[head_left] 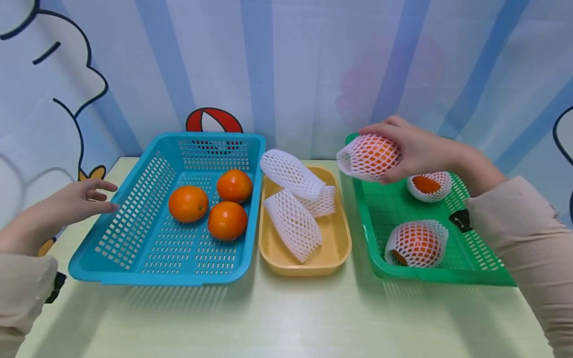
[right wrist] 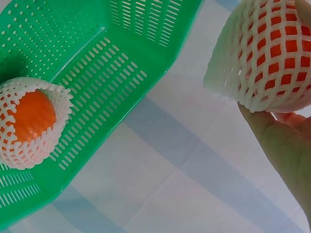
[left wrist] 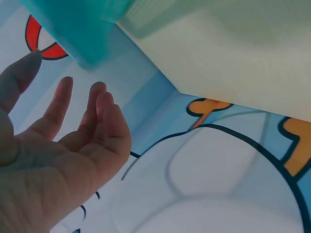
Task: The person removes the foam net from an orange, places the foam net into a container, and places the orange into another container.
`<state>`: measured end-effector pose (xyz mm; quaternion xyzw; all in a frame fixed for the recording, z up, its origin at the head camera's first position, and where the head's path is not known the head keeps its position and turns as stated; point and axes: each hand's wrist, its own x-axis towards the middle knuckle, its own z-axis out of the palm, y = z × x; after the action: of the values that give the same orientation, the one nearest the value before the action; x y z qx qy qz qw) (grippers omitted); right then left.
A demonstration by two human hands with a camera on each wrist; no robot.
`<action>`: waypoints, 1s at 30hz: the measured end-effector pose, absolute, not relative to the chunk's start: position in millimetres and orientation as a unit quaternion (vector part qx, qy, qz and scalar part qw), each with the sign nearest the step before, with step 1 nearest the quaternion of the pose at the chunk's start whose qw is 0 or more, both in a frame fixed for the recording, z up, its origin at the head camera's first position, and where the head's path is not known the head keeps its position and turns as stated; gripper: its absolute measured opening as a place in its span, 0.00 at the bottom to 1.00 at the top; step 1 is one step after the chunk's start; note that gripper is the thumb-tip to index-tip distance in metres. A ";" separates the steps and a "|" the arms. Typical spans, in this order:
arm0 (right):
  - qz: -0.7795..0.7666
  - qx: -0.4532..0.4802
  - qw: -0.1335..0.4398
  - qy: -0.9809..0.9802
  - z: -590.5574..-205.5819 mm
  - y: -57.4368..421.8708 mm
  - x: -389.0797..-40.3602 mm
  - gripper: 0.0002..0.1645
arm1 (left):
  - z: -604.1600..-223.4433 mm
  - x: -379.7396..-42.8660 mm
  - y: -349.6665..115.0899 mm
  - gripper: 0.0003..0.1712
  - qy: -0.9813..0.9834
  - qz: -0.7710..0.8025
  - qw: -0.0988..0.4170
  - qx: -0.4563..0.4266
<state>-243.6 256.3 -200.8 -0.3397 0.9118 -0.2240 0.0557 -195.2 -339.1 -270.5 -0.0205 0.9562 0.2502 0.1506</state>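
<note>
My right hand (head_left: 414,149) grips an orange fruit in a white foam net sleeve (head_left: 369,156), held above the left rim of the green basket (head_left: 368,223). In the right wrist view the netted fruit (right wrist: 272,58) sits between thumb and fingers. Two more sleeved fruits, one (head_left: 418,243) near the front and one (head_left: 429,186) farther back, lie in that basket. My left hand (head_left: 76,201) hovers by the left rim of the blue basket (head_left: 165,278), its fingers loosely extended and holding nothing. Three bare orange fruits (head_left: 188,204) rest in the blue basket.
Between the baskets stands a yellow tray (head_left: 304,271) with several foam net sleeves; one sleeve (head_left: 292,174) leans over its back left edge. All stand on a pale table (head_left: 286,318), with a patterned curtain (head_left: 295,74) behind.
</note>
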 end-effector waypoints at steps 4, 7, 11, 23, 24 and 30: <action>-0.217 -0.350 0.049 0.910 -201.4 253.7 -245.3 0.50 | -265.4 -197.0 -327.9 0.40 0.958 0.253 0.136 0.007; -0.219 -0.354 0.047 0.908 -201.6 252.2 -246.2 0.50 | -242.8 -183.2 -299.5 0.36 0.957 0.253 0.139 0.022; -0.222 -0.357 0.046 0.906 -200.8 250.4 -245.4 0.50 | -234.8 -180.8 -288.0 0.34 0.956 0.255 0.142 0.039; -0.219 -0.364 0.044 0.904 -196.8 242.1 -243.6 0.51 | -225.0 -184.5 -271.7 0.33 0.952 0.266 0.144 0.058; -0.219 -0.364 0.045 0.904 -196.3 241.3 -243.1 0.51 | -224.0 -184.5 -270.1 0.33 0.951 0.267 0.143 0.062; -0.224 -0.363 0.047 0.903 -195.3 235.3 -241.9 0.51 | -218.6 -186.9 -258.7 0.33 0.952 0.262 0.140 0.069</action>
<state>-241.9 235.3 -195.3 -0.3633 0.9032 -0.2235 0.0469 -186.9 -258.7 -218.6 0.0687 0.9524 0.2618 0.1400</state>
